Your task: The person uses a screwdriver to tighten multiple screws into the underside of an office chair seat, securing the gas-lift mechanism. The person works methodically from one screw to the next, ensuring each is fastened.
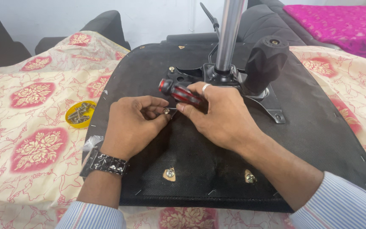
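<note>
1. The left hand (134, 123) pinches a small bolt (166, 110) over the upturned chair seat (318, 127).
2. The right hand (219, 112) wraps around a red screwdriver (178, 92), and its fingertips touch the bolt too.
3. Two bolts sit in the near edge already; maybe one by the metal plate (272, 104).
4. More wait in the yellow dish (80, 114).

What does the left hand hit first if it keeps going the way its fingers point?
Most likely the right hand: the left hand points right, its fingertips pinching a small silver screw right against the right fingertips, which hold a red-and-black screwdriver. Depth is unclear.
</note>
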